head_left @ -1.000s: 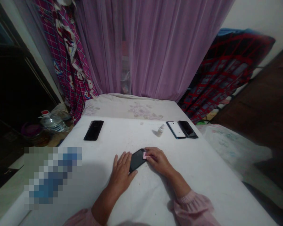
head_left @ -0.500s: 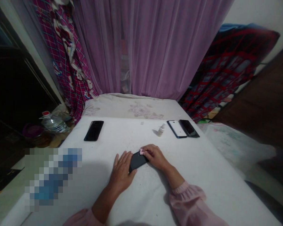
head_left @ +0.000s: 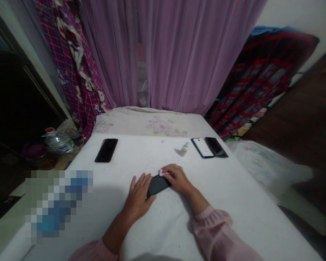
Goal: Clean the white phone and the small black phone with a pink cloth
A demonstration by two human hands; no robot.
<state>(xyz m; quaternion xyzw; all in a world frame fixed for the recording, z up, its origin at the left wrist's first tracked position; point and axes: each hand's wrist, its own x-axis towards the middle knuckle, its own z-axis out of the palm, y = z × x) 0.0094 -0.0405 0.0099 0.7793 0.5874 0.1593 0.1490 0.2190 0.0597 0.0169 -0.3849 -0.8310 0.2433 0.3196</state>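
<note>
A dark smartphone lies flat on the white-covered table between my hands. My left hand holds its left end, thumb at the near edge and fingers at the far side. Pinched in my right hand is a small pink piece of cloth or sponge, pressed at the phone's far edge. My right fingers cover the phone's right end. Beyond my right hand stands a small spray bottle with a whitish top.
Another black phone lies at the back left. At the back right a white phone rests on a dark one, beside a further black phone. A tiny pale piece lies behind. Purple curtains hang past the table.
The pink piece and my right fingers have shifted slightly left along the phone's far edge. My left hand stays at the phone's left end. The whole view has shifted a little.
</note>
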